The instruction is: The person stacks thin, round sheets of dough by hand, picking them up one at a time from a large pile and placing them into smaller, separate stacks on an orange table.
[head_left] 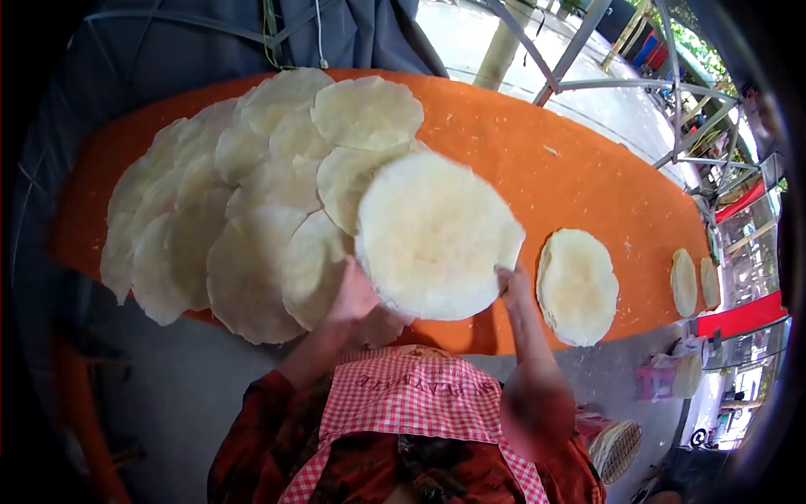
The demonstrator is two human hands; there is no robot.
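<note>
**Thin Round Disc Held Up by Both Rims**

Far left on the orange desk (537, 168): a spread of pale round sheets (243, 210), overlapped like scales from the near edge to the far edge. Just right of that spread, the left hand (353, 294), closed on the lower left rim of the held disc (432, 235), fingers mostly hidden behind it. Raised clear of the desk and tipped up toward the camera, covering the spread's right side in view; touching it or not, cannot tell. Slightly dished in the middle, wavy at the edge. At the lower right rim, the right hand (512, 286), pinching the edge. Further right, lying flat and apart: a single disc (578, 286), then two smaller-looking ones (683, 281) near the desk's end. Below, a red checked apron (411, 395).

Judged light, going by the easy hold at two small points. Looks stiff enough to keep its shape with no support under the centre, so likely dry rather than limp. Probably brittle: thin, with an uneven rim apt to chip or crack under a hard pinch or a twist. Best taken at opposite rims, as here, with a wide and gentle grip, or carried on flat palms beneath. Not slippery, by the look of the matte, floury surface.
</note>
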